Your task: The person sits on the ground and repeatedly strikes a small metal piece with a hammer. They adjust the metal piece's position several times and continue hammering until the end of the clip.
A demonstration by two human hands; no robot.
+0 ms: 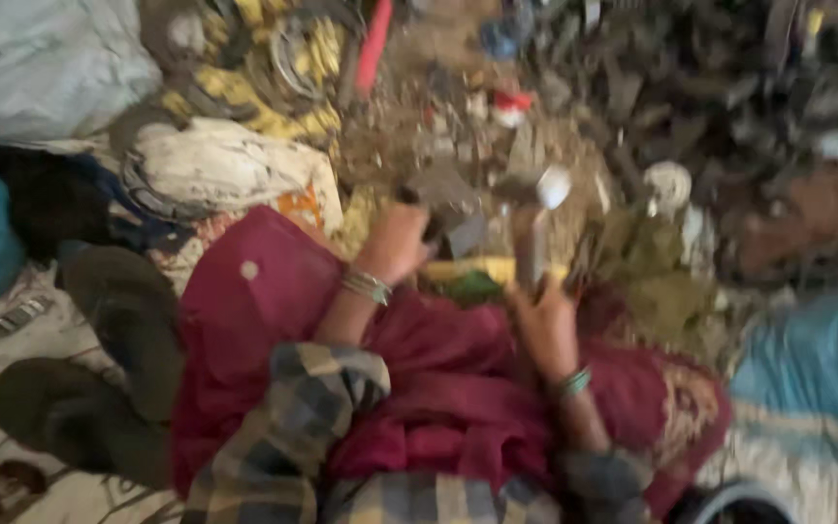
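The picture is blurred. My left hand (pixel 395 243), with bangles on the wrist, grips a dark piece of scrap (pixel 443 209) in front of my lap. My right hand (pixel 543 325), also with a bangle, holds the handle of a hammer (pixel 532 209) upright, its metal head close to the scrap piece. A yellow and green object (pixel 477 277) lies between the two hands. My lap is covered by dark red cloth (pixel 438 378), and my sleeves are checked.
A large heap of dark metal scrap (pixel 710 87) fills the far right. A dirty white sack (pixel 220 165) and a yellow patterned bundle (pixel 264 68) lie at the far left. Two dark sandals (pixel 99 359) rest on the left. Blue sacking (pixel 807 359) is on the right.
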